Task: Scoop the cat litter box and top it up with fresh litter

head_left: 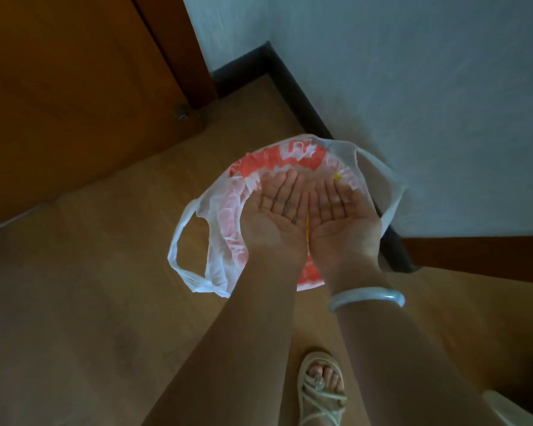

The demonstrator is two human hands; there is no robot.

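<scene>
Both hands over the bin, palms up, side by side with little-finger edges touching. Left hand (276, 210) flat and spread, fingers extended, gripping nothing; a small dark smudge or speck on the palm, too blurred to identify. Right hand (340, 215) likewise spread and empty, fingers slightly curled upward. Pale bangle (366, 298) on the right wrist, nearer the camera than the bin. Round bin (313, 282) directly beneath the hands, lined with a white plastic bag printed red (228, 210), bag mouth wide, handles (179, 241) flopping out over the rim to the left and right of the bin. Thin yellow streak (307, 230) visible between the two palms, and a small yellow bit (337, 176) past the right fingertips, both inside the bin outline; nature unclear. Bin on a wooden floor (90, 302), tucked against a dark skirting board (302, 99) and white wall (428, 103) behind and to its right. Brown wooden door (74, 87) left of and beyond the bin. Sandalled foot (322, 385) on the floor, camera side of the bin. Litter box and scoop not in frame; location cannot be told.
</scene>
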